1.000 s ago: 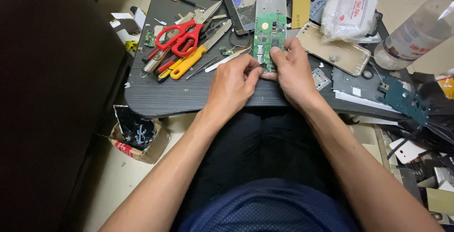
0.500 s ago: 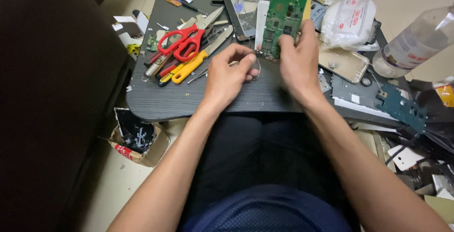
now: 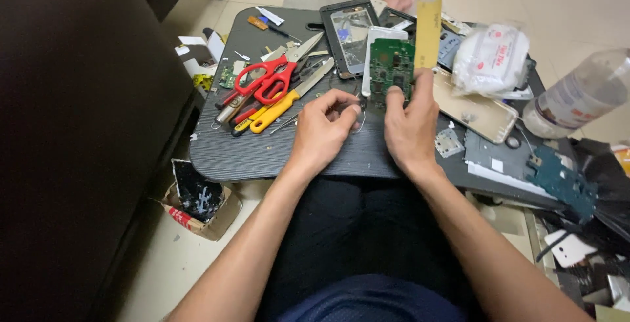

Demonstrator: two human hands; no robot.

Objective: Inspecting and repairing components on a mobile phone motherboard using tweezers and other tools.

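Note:
My right hand [image 3: 408, 124] grips the lower end of a green circuit board [image 3: 391, 69] and holds it tilted above the dark lap table [image 3: 262, 154]. My left hand [image 3: 321, 128] sits just left of it, thumb and finger pinched near the board's bottom left corner, close to a thin wire loop [image 3: 359, 124]. What the pinch holds is too small to tell.
Red-handled scissors [image 3: 266, 80], yellow-handled tools [image 3: 275, 113] and screwdrivers lie to the left. A black phone frame [image 3: 346, 30], a gold back cover [image 3: 474, 113], a plastic bag [image 3: 491, 58], a bottle [image 3: 577, 95], a teal board [image 3: 558, 177] and a floor box [image 3: 197, 207] surround the table.
My right hand has lifted the green board away from me and tilted it up. My left hand let go of the board and now pinches beside its lower corner.

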